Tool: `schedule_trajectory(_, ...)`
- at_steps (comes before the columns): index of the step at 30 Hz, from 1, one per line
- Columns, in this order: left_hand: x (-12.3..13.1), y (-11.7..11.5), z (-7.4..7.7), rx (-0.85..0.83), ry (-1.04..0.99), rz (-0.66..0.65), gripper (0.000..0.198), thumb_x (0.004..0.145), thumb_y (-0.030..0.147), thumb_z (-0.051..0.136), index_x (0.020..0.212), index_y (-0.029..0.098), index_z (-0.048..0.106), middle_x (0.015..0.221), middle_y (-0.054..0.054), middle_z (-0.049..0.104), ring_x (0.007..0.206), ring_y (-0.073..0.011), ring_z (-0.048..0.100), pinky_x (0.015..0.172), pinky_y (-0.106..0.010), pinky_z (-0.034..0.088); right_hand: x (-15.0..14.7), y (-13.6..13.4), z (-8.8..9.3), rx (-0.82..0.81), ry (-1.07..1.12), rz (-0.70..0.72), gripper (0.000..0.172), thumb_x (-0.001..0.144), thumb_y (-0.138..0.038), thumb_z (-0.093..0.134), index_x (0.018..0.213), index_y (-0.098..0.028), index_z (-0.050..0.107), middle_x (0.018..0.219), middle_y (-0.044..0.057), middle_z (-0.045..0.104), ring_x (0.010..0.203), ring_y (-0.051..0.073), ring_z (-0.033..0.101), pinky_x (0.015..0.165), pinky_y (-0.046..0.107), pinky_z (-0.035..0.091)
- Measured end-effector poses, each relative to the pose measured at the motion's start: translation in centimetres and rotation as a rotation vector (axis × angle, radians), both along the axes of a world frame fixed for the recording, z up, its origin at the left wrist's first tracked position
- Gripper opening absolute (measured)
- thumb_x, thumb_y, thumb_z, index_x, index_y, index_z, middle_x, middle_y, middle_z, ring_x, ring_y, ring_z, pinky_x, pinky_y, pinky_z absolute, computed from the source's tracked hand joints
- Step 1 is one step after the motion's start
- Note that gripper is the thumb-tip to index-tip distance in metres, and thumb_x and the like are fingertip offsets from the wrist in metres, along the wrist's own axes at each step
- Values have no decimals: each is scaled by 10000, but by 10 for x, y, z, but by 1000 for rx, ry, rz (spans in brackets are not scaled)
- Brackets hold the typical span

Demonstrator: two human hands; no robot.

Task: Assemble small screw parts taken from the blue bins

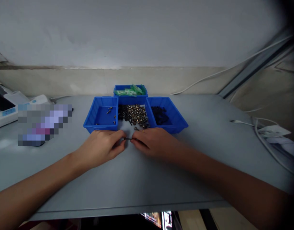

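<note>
My left hand [102,147] and my right hand [153,142] rest on the grey table [142,179], fingertips meeting. Between them they pinch a small thin dark part [128,139], held level just above the tabletop. Right behind my fingers lies a loose pile of small brass and dark screws [134,115]. The left blue tray [101,115] holds a few screws. The right blue tray [167,115] holds small dark parts.
A third blue tray [130,91] with green pieces stands at the back. A white power strip [8,111] lies far left beside a blurred-out object. White cables [264,134] and a paper sit at the right edge. A wall runs behind the table.
</note>
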State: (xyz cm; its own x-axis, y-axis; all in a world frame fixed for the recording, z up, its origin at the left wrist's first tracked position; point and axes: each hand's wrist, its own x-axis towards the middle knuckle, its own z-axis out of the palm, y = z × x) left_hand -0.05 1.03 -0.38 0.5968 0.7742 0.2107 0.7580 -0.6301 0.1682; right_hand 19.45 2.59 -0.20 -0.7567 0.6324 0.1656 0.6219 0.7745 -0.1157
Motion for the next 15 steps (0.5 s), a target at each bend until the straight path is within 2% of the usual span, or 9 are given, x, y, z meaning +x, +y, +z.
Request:
schedule_trajectory(6,1,-1,-2,-67,96,-26,198,838,306,395,734,176,502,629,16,554,593,-123,554,532,-228,358,-2,-3,4,18,17,35,238,858,-277,349,731,-177,525,660,-7,585,568,111,505,523,246,291)
schedule_trajectory(11,1,0,-1,-65,79,9,182,841,303,394,835,186,533,623,15,557,570,-120,545,526,-227,363,0,-1,3,64,-77,14,215,851,-258,359,766,-174,538,678,10,595,575,126,521,509,253,285)
schedule_trajectory(15,1,-1,0,-41,4,-1,195,840,303,405,882,176,547,622,16,558,551,-105,530,515,-211,372,0,0,-1,125,-103,60,171,845,-229,384,789,-181,537,690,12,599,595,137,540,507,260,303)
